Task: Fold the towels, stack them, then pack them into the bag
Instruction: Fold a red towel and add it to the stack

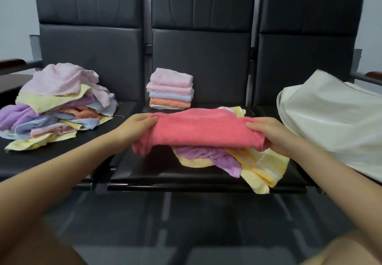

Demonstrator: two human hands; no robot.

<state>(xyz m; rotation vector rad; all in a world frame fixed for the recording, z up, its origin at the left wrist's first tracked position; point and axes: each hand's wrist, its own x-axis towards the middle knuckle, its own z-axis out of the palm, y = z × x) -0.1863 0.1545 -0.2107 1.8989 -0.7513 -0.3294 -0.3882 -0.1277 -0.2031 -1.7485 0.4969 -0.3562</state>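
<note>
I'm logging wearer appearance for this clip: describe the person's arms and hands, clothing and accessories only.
Both forearms are bare up to the frame edge, with no sleeves in view. The left hand and right hand wear no gloves; no rings, watch or bracelets show. The fingers are uncovered, and any nail polish is too blurred to tell.

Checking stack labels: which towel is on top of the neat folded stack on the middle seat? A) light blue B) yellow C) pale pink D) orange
C: in the neat folded stack of terry towels at the back of the black middle seat, the pale pink folded towel lies on top, with another pink one, a light blue towel and an orange towel beneath it.
</note>
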